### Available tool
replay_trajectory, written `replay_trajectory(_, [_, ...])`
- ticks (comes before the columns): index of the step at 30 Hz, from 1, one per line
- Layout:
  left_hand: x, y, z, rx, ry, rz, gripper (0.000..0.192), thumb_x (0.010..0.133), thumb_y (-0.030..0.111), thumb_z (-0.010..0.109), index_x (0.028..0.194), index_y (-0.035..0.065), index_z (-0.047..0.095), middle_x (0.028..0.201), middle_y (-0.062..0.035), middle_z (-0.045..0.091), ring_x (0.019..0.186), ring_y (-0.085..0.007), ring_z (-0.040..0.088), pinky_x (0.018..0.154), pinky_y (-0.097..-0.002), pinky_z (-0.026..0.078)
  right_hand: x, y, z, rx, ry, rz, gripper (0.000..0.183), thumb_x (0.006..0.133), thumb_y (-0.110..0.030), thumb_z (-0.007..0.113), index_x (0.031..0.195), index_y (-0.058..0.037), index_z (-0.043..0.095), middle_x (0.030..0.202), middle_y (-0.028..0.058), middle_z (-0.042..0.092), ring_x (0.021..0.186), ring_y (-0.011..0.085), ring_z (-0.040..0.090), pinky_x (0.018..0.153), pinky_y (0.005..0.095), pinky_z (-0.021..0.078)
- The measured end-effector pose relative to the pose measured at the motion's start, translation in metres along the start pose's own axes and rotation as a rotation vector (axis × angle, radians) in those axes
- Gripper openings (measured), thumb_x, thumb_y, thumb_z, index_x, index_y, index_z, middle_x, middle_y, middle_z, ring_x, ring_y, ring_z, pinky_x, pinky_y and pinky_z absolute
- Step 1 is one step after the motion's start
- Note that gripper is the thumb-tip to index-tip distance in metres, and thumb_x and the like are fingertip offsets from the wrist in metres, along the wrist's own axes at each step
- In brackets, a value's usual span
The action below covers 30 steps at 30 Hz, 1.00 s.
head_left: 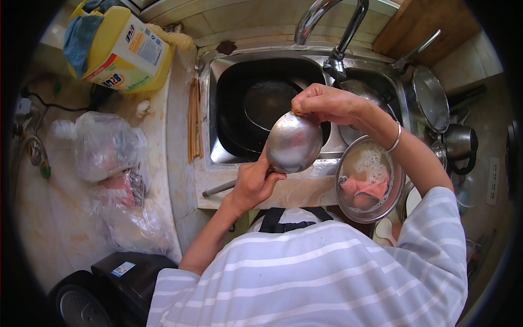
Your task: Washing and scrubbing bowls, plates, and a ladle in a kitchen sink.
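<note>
My left hand [254, 184] grips a steel ladle [295, 143] where its bowl meets the handle. The bowl's rounded underside faces up, and the grey handle [218, 188] sticks out to the left over the counter edge. Above it, my right hand [333, 105] pinches a brown scrubber [300, 113] against the far rim of the bowl. Beneath the hands, a dark wok [231, 118] with some liquid sits in the left basin of the steel sink [216, 158]. Near my right forearm stands a metal basin [340, 196] of sudsy water holding a pink cloth [374, 187].
A chrome faucet [336, 65] rises behind the sink. Chopsticks [193, 122] lie along its left side. Further left are a yellow detergent jug [159, 73], a garlic bulb [143, 108] and plastic bags [108, 143]. Metal pots [429, 98] crowd the right counter beside a wooden board [425, 30].
</note>
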State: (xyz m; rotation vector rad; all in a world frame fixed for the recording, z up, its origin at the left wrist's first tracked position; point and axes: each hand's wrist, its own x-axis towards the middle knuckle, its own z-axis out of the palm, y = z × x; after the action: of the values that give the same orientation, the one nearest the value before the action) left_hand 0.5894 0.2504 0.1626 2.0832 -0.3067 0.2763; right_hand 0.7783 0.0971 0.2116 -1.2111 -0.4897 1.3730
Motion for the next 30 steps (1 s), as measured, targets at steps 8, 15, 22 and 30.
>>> replay_trajectory(8, [0.002,-0.002,0.007,0.048,-0.009,0.002,0.071,0.066,0.008,0.069,0.125,-0.0082,0.032,0.064,-0.0148,0.057,0.057,-0.0278,0.059,0.052,-0.0307,0.045,0.012,-0.027,0.033,-0.654,-0.135,0.106,0.024,0.076,-0.016,0.052,0.056,-0.0040,0.054,0.049,-0.0060,0.043,0.049,0.0020,0.038,0.047,0.0203,0.0309])
replay_trajectory(15, [0.005,-0.001,-0.001,0.095,-0.020,-0.022,0.075,0.067,0.007,0.068,0.129,-0.0050,0.027,0.067,-0.0156,0.059,0.061,-0.0258,0.061,0.056,-0.0278,0.046,0.015,-0.016,0.006,-0.525,-0.049,-0.017,0.018,0.075,-0.018,0.053,0.064,-0.0049,0.058,0.061,-0.0041,0.050,0.057,0.0049,0.045,0.051,0.0205,0.0372])
replay_trajectory(22, [0.007,0.000,-0.014,-0.138,0.084,-0.070,0.078,0.072,0.004,0.064,0.134,-0.0019,0.017,0.073,-0.0130,0.060,0.063,-0.0175,0.061,0.062,-0.0240,0.046,-0.002,0.039,-0.016,0.252,0.112,-0.104,0.016,0.080,-0.020,0.055,0.081,-0.0048,0.057,0.073,-0.0021,0.055,0.065,0.0068,0.052,0.062,0.0246,0.0464])
replay_trajectory(30, [0.013,0.002,-0.030,-0.433,0.217,-0.311,0.077,0.083,0.036,0.055,0.136,0.0028,0.009,0.105,-0.0066,0.055,0.081,-0.0064,0.050,0.069,-0.0162,0.039,0.000,0.061,0.037,0.697,0.257,-0.393,0.008,0.080,-0.017,0.054,0.080,-0.0085,0.054,0.074,-0.0012,0.052,0.069,0.0098,0.053,0.071,0.0341,0.0486])
